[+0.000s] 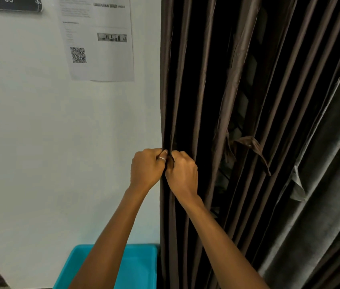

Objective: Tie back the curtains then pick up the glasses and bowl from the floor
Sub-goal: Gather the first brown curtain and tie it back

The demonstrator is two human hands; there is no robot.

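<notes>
A dark brown pleated curtain (223,84) hangs down the right half of the view, its left edge against the white wall. My left hand (146,170), with a ring on one finger, and my right hand (182,174) meet at that left edge, both with fingers curled into the curtain's outer folds. A brown fabric tie-back strip (254,149) hangs loose across the pleats to the right of my hands. No glasses or bowl are in view.
A grey curtain (327,184) hangs at the far right. A printed sheet with a QR code (98,42) is stuck on the white wall, beside a dark sign (8,3). A turquoise plastic bin (142,265) sits on the floor below my arms.
</notes>
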